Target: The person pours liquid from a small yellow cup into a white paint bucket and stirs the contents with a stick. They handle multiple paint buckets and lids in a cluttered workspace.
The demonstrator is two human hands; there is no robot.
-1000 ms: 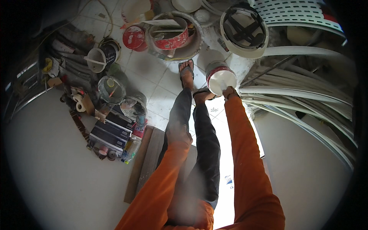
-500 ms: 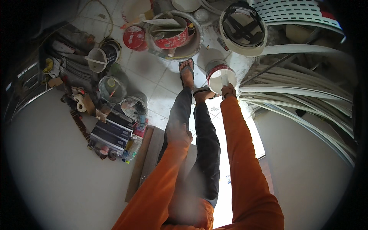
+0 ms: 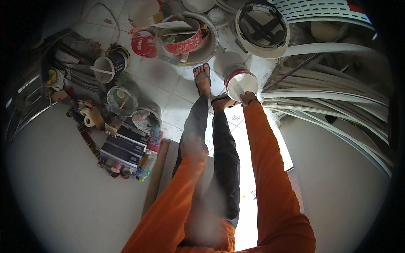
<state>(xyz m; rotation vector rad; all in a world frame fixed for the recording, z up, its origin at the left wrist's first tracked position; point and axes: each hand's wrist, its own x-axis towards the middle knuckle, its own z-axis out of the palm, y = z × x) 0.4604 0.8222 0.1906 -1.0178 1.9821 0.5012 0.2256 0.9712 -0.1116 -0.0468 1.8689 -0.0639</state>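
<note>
My right hand is closed on the handle of a putty knife, whose pale blade reaches into a small bucket. The bucket is white and dark red, its rim smeared, and a white paste-like material shows inside; it leans towards me beside my right foot. My left hand lies on my left knee, with its fingers over the dark trouser leg and no tool visible in it. A smudge on the picture blurs that hand.
Ahead stands a large crusted basin holding a red container. An upturned helmet lies right of it, near bundled pale strips. At left are plastic buckets and dark boxes. Wooden boards lie by my left leg.
The putty knife has tilted and shifted left within the bucket as my right hand turned. My left hand stays on the knee. The whole view has shifted slightly.
</note>
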